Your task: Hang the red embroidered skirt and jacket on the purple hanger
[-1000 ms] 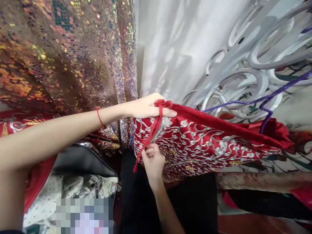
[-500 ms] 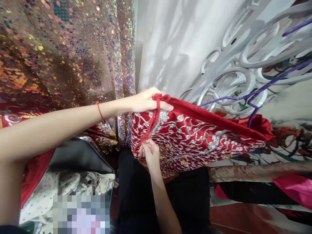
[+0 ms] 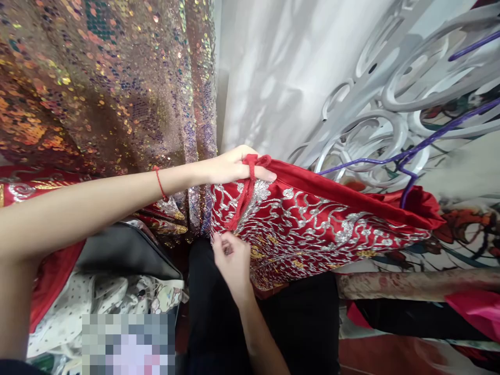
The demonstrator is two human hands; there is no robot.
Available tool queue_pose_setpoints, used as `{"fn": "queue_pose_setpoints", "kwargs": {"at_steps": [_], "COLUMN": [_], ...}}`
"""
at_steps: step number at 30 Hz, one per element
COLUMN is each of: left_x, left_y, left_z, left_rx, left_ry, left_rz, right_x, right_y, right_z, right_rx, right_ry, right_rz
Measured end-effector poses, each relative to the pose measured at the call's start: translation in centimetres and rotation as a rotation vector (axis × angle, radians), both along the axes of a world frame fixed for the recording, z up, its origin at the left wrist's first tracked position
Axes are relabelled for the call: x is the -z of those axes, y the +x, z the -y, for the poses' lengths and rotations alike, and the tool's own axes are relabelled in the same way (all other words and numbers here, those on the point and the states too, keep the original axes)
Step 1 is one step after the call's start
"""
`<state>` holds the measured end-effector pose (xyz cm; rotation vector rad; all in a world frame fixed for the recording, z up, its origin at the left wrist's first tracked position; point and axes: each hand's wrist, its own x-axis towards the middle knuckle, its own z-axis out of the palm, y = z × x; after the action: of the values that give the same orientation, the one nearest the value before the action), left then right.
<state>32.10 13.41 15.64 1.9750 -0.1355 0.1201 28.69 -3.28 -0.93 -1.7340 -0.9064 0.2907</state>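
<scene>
Garment in hand is a red satin garment (image 3: 312,213) covered in curling silver embroidery with little gold bits. It's stretched across the middle, from the left hand (image 3: 250,169) out to its open end on the right, above the dark-clothed legs (image 3: 300,317). The left hand has a closed pinch on the left end of the plain red top edge, thumb lying along the band. A thin red cord (image 3: 245,200) loops over that thumb and dangles down the embroidered front. That wrist has a red string bracelet (image 3: 159,183) on it, btw.

The right hand (image 3: 232,258) is below the left one, fingers curled in pretty narrow, right by the cord's lower end and the garment's lower left part. Honestly can't tell whether it's got any cord or fabric pinched in there.

Over on the right, a glossy purple hanger (image 3: 390,158) crosses in front of the white scrollwork frame (image 3: 400,94), and one bent piece dips into the garment's open end.

Top left is all shimmery pink-gold sequined fabric (image 3: 117,88). Under the left arm there's a dark smooth bag or case (image 3: 121,250), can't tell which, with white dotted cloth (image 3: 70,312) just below. Lower right has a bright pink cloth (image 3: 478,310) next to black fabric (image 3: 406,317), above a reddish floor (image 3: 383,357).
</scene>
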Motion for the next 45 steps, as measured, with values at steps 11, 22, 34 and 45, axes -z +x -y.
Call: {"fn": "queue_pose_setpoints", "kwargs": {"at_steps": [11, 22, 34, 45], "left_x": [-0.3, -1.2, -1.1, -0.8], "left_y": [0.2, 0.5, 0.1, -0.1], "left_z": [0.3, 1.0, 1.7, 2.1], "left_rx": [-0.007, -0.056, -0.127, -0.138], "left_ry": [0.034, 0.028, 0.104, 0.142], "left_rz": [0.024, -0.098, -0.008, 0.073], "right_x": [-1.0, -1.3, 4.4, 3.9], "right_y": [-5.7, -3.5, 3.8, 3.6], "right_z": [-7.7, -0.7, 5.7, 2.0], "right_rx": [-0.541, -0.503, 0.069, 0.068], "right_ry": [0.052, 0.168, 0.230, 0.053], "right_rz": [0.376, 0.373, -0.199, -0.245]}}
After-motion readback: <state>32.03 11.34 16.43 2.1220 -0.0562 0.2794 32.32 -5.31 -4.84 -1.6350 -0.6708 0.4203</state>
